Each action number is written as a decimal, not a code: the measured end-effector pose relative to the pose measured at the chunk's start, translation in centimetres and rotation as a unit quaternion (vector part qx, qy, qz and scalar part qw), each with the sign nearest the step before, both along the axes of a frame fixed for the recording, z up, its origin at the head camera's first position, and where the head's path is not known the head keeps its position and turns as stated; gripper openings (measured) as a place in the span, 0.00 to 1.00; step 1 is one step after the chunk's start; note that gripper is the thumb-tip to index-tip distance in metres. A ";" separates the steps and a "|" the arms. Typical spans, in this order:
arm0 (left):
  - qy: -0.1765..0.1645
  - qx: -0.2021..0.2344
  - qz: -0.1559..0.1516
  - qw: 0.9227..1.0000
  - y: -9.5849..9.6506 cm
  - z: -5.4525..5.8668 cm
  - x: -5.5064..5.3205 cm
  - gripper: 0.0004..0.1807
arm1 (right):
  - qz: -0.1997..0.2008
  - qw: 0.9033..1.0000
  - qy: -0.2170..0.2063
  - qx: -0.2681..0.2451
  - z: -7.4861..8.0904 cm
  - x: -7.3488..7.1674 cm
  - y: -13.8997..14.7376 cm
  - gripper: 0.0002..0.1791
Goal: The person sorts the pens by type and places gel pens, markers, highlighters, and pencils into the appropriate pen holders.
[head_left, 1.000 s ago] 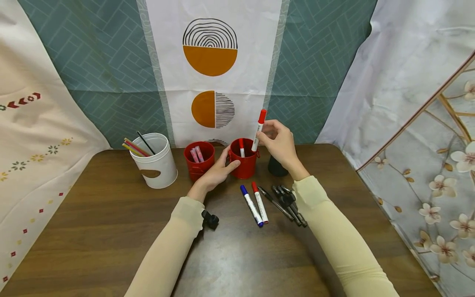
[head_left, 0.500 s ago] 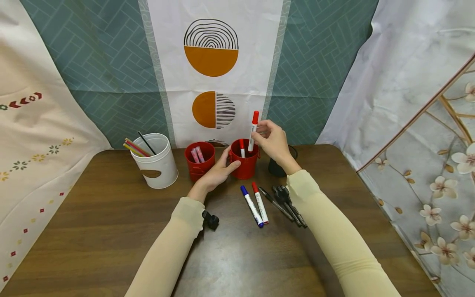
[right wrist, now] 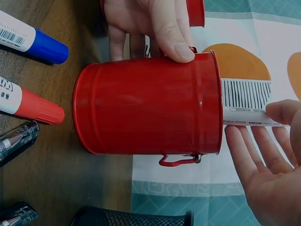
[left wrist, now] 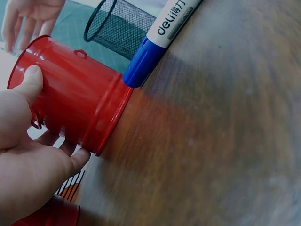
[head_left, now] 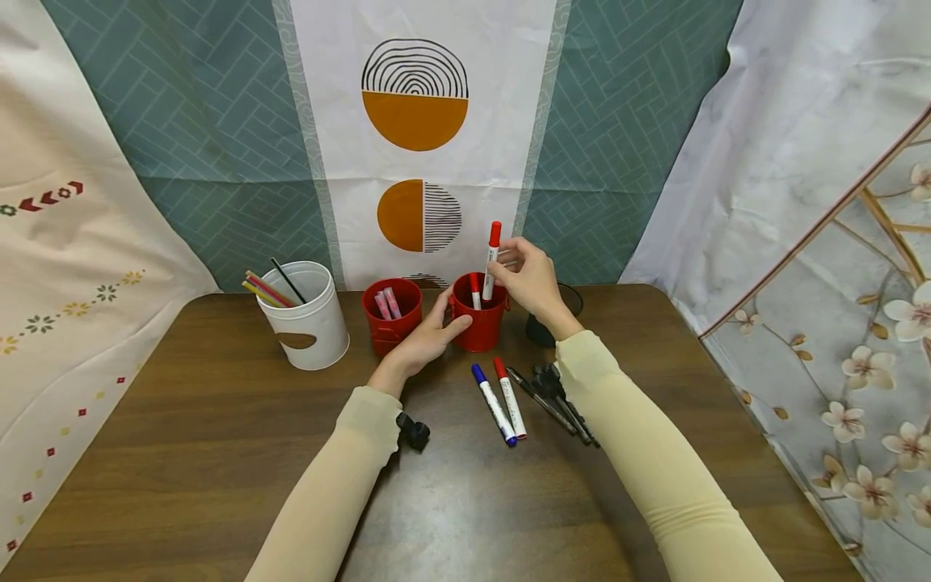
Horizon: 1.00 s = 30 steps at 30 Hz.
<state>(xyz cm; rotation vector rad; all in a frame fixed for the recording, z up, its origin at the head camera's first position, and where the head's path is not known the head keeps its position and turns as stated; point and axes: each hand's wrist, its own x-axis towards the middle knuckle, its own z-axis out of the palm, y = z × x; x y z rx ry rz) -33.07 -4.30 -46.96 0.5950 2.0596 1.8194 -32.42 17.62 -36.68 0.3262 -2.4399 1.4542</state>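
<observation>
In the head view my left hand (head_left: 423, 341) holds the side of a small red metal bucket (head_left: 480, 330), thumb in front and fingers behind. The left wrist view shows that bucket (left wrist: 77, 92) standing upright on the table. My right hand (head_left: 533, 279) pinches a white marker (head_left: 491, 263) with a red cap, cap end up. Its lower end is inside the bucket's mouth, hidden by the wall in the right wrist view, where the barrel (right wrist: 247, 117) lies between thumb and fingers. Another red-capped marker (head_left: 476, 293) leans inside the same bucket.
A second red bucket (head_left: 380, 333) with pink sticks and a white bucket (head_left: 323, 335) with colored pencils stand left. Behind my right wrist is a black mesh pen holder (head_left: 540, 331). A blue marker (head_left: 494, 406), a red marker (head_left: 512, 400) and several black pens (head_left: 541, 400) lie in front.
My right hand has moved left and slightly down with the red-capped marker, from the bucket's right rim to over its mouth. My left hand has stayed on the bucket.
</observation>
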 end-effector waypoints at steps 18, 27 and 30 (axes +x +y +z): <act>0.001 0.008 -0.002 1.000 0.1 -0.2 -0.2 0.45 | 0.009 1.000 -0.011 0.013 -0.9 -0.2 -0.3 0.17; 0.003 0.010 -0.005 1.000 0.1 -0.1 -0.2 0.44 | 0.017 1.000 -0.007 0.015 -0.9 -0.2 -0.2 0.19; 0.006 0.014 -0.007 1.000 0.1 -0.2 -0.2 0.45 | 0.018 1.000 0.000 0.021 -0.8 -0.2 0.0 0.19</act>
